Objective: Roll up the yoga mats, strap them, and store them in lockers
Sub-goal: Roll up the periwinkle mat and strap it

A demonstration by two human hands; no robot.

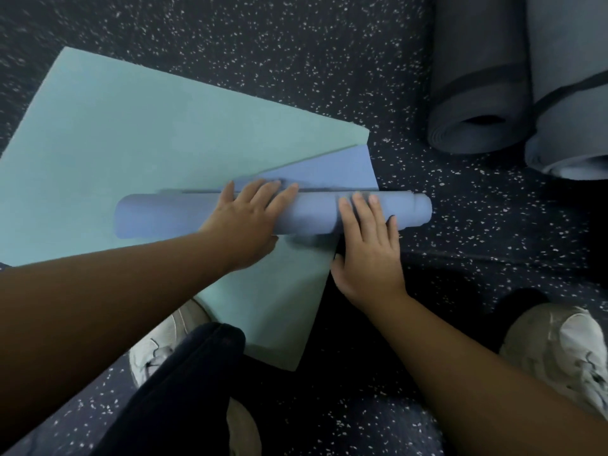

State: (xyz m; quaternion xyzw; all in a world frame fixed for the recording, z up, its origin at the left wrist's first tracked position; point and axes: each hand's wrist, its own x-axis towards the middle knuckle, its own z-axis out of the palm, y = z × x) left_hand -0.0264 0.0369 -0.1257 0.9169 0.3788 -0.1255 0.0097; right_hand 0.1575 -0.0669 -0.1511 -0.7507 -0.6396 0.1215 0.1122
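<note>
— Lying across the middle of the floor, is that the blue mat [164,218]?

— Yes, a smooth matte foam sheet, mostly wound into a long cylinder. Its spiral end shows at the right, and a flat unrolled strip of the same blue stretches just beyond the roll.

— And the hands?

— Both rest flat on top of the roll, fingers straight and spread, pressing rather than gripping. The left hand [245,225] is near the roll's middle; the right hand [368,248] is close to the spiral end, its thumb hanging off the near side.

— What is underneath?

— A pale green mat [131,136], flat, soft-looking, with straight cut edges and sharp corners. The blue roll lies partly on it.

— Further out?

— Two grey rolled mats [483,77] lie side by side at the upper right, each bound by a dark strap, with open coiled ends facing the camera. White sneakers [566,350] and a dark trouser leg sit at the bottom. The floor [263,44] is dark rubber speckled with white flecks.
</note>
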